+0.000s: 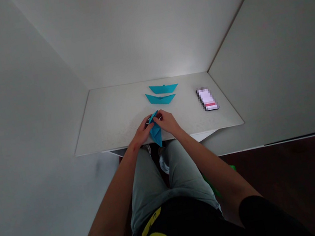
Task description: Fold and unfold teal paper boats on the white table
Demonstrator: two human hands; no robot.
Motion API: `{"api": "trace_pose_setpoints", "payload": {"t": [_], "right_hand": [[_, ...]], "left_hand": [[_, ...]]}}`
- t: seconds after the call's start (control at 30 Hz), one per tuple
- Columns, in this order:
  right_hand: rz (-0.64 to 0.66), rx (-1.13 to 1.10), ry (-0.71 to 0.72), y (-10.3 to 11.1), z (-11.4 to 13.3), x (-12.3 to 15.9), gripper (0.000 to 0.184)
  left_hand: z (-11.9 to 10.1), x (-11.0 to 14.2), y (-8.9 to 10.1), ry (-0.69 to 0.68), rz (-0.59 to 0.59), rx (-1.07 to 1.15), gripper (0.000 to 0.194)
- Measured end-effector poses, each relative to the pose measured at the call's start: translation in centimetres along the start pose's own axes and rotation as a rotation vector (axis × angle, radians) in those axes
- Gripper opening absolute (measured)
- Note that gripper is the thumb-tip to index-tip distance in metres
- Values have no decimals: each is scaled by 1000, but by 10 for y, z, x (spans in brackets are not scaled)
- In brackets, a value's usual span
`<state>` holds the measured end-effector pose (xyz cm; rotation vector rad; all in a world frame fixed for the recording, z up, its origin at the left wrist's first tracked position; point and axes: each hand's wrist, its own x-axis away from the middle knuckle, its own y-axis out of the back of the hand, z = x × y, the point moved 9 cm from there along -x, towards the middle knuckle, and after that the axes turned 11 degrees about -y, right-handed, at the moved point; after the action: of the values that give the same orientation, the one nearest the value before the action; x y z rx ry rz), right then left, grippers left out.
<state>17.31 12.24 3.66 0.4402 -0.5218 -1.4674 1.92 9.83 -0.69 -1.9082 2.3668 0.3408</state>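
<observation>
Between my two hands, close to the table's front edge, is a blue paper boat (156, 135), its long axis pointing toward me. My left hand (142, 131) is closed on its left side, with the thumb on the paper. From the right, my right hand (167, 121) pinches the boat's upper part; some fingertips are hidden behind the paper. Beyond my hands lie two more folded boats in the same blue, a nearer boat (161, 100) and a farther boat (164, 89), side by side and apart from my fingers.
The white table (109, 118) is bounded by walls at the back, left and right. A phone (207, 99) with a lit, pixelated screen lies on its right part. My legs are below the front edge, and something green (215, 189) is on the dark floor.
</observation>
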Motion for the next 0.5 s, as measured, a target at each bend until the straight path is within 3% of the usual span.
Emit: {"api": "trace_pose_setpoints", "payload": {"t": [0.2,0.3,0.5], "right_hand": [[114,-238,3,-5,-3,-2,20],[230,-437,-100,-9,-15,0,24],[294,-740,-322,1,-45,-1,40]], "left_hand": [[-6,-3,7,31,-46,-17,55],[-7,-5,15,63,-101,-12,51],[4,-9,20,147,-139,50,40]]}}
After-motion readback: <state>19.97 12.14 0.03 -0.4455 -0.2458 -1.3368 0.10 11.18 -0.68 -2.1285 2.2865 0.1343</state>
